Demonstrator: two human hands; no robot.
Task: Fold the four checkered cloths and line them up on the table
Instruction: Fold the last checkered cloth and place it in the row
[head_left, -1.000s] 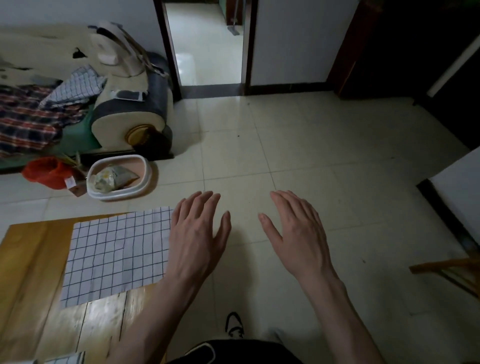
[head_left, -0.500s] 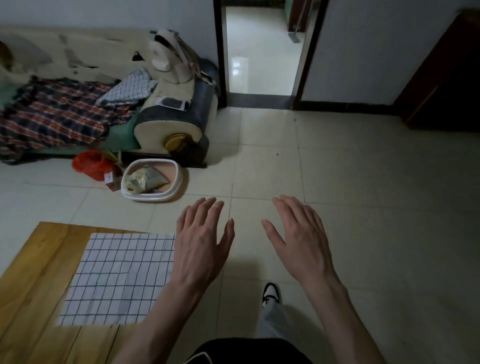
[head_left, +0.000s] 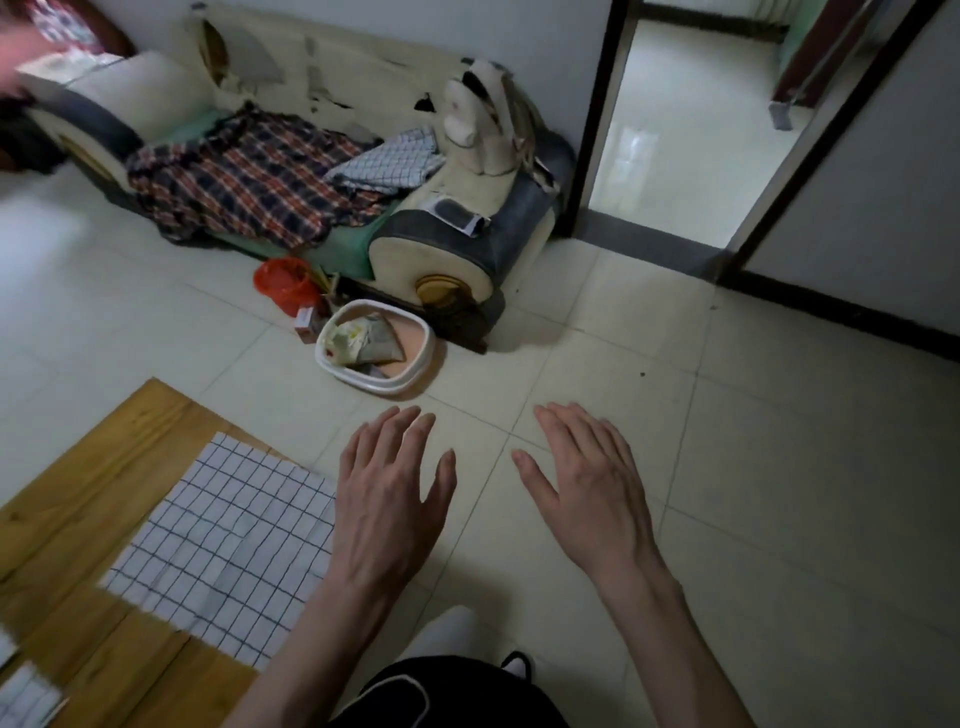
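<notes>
A white tub (head_left: 332, 364) on the floor holds crumpled wrappers (head_left: 363, 340); the folded checkered cloth (head_left: 223, 545) lies on the tabletop (head_left: 78, 467) just left of the left hand (head_left: 389, 509); both hands, the right hand (head_left: 587, 493) included, hover with fingers (head_left: 410, 426) spread, holding nothing.

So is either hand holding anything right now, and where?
Nothing is held: left hand and right hand are both open and empty, fingers spread.

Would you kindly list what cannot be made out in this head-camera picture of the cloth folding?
- Checkered cloth on the wooden table: near corner hidden behind the left hand.
- Second cloth: cut off by the picture's bottom-left corner.
- Crumpled checkered cloths on the sofa: their number is unclear, they overlap.
- Top-left corner: motion-blurred.
- Right hand: empty.
</notes>
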